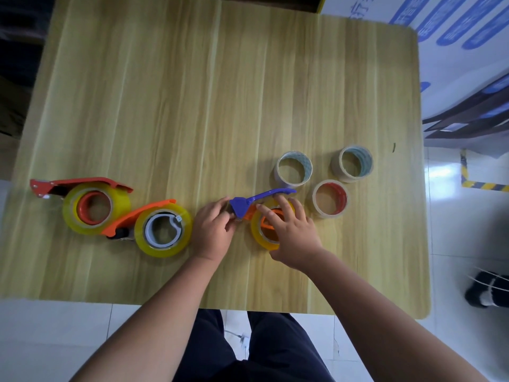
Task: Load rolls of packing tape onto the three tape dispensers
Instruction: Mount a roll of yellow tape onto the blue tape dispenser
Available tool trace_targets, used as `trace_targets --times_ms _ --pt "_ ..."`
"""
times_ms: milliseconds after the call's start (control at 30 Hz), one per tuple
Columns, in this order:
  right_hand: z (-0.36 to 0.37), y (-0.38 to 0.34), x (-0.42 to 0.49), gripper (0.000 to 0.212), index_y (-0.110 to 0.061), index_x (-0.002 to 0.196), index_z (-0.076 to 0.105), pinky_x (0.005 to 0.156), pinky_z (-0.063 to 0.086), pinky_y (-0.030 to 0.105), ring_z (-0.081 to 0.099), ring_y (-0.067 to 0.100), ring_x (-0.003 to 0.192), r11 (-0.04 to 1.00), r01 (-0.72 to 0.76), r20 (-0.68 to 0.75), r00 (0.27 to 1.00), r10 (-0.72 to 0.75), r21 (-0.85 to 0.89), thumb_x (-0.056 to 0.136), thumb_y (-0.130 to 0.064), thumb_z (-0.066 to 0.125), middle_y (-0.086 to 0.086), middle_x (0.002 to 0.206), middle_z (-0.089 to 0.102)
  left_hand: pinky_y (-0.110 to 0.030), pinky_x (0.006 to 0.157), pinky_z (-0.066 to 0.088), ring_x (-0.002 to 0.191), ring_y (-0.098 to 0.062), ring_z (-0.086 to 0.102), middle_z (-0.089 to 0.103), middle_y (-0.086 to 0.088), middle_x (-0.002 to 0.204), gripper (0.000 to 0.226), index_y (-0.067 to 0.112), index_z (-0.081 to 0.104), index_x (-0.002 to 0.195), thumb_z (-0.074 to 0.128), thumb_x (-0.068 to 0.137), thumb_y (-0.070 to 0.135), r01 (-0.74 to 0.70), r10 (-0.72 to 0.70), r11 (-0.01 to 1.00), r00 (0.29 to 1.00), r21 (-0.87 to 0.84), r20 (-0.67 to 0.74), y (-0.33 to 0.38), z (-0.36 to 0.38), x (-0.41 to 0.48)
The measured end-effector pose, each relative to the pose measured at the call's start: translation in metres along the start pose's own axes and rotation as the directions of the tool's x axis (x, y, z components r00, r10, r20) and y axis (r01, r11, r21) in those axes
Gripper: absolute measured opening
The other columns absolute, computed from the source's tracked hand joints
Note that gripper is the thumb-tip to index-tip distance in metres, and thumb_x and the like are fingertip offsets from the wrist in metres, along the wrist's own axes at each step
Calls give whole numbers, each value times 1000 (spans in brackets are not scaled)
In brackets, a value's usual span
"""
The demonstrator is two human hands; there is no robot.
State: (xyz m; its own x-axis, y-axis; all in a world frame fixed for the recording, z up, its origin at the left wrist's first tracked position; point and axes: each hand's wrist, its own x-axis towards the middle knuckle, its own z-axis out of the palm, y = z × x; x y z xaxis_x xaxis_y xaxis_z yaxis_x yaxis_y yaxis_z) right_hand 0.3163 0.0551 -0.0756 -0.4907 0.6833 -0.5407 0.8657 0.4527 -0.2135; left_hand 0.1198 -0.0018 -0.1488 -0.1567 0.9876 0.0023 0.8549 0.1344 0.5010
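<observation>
A red dispenser (pixel 82 183) at the far left carries a yellow tape roll (pixel 96 208). Beside it an orange dispenser (pixel 137 213) carries a second yellow roll (pixel 164 232). In the middle lies a purple dispenser (pixel 248 202) with a third yellow roll (pixel 260 232) on its orange hub. My left hand (pixel 213 230) pinches the purple dispenser's front end, where the tape end is too small to make out. My right hand (pixel 292 235) lies spread over the third roll, pressing on it.
Three empty cardboard tape cores stand to the right: one (pixel 294 169) behind the purple handle, one (pixel 354 163) further right, one with a red inside (pixel 330 199) nearer. The wooden table (pixel 192 92) ends close behind my forearms. A shoe (pixel 487 290) shows on the floor at right.
</observation>
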Motion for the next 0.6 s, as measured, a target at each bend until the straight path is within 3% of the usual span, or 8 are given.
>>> trace_targets --times_ms 133,233,300,367,433,500,600 --pt "1 0 0 116 -49 146 -10 107 37 55 -5 35 147 1000 0 0 1000 0 7 72 -39 79 0 160 -8 -42 86 50 99 -32 61 68 -11 112 26 9 72 104 68 83 23 -14 13 1000 1000 -11 -17 -1 0 1" --pt "0 -3 0 111 -48 148 -8 114 22 63 -11 36 148 1000 -14 34 999 14 7 75 -53 76 1 162 -10 -42 85 50 99 -31 62 69 -10 110 27 11 72 105 64 85 26 17 -17 1000 1000 -26 8 -2 0 2" --pt "1 -12 2 97 -46 149 5 114 11 66 -13 38 148 999 -46 -11 999 46 7 77 -67 65 6 163 -5 -42 86 49 100 -31 62 68 -8 112 28 12 72 107 62 86 29 29 -28 999 999 -28 27 -5 2 3" --pt "8 -23 2 76 -40 144 33 113 11 67 2 40 148 996 -84 -154 984 86 22 78 -65 63 12 159 17 -42 88 48 102 -31 62 67 -8 114 28 14 71 108 66 86 29 31 -30 999 999 -44 33 -5 2 2" --pt "19 -35 4 51 -30 122 58 111 19 67 28 41 140 996 -74 -344 935 85 46 78 -53 69 13 144 43 -42 88 48 102 -32 62 66 -8 117 24 16 73 104 69 83 25 9 -8 997 1000 -72 7 -4 2 -2" --pt "28 -44 9 32 -26 106 67 109 24 65 42 38 130 995 -65 -466 880 95 80 80 -45 67 10 131 55 -42 89 48 103 -31 61 63 -10 123 17 16 74 97 70 82 22 -27 24 996 999 -85 -32 -2 0 -4" --pt "34 -51 19 19 -27 94 70 107 26 62 45 37 124 987 -78 -498 856 140 142 80 -40 66 7 126 58 -41 91 48 105 -32 61 62 -12 126 10 16 75 91 69 85 21 -71 64 994 995 -86 -76 -6 2 -7"
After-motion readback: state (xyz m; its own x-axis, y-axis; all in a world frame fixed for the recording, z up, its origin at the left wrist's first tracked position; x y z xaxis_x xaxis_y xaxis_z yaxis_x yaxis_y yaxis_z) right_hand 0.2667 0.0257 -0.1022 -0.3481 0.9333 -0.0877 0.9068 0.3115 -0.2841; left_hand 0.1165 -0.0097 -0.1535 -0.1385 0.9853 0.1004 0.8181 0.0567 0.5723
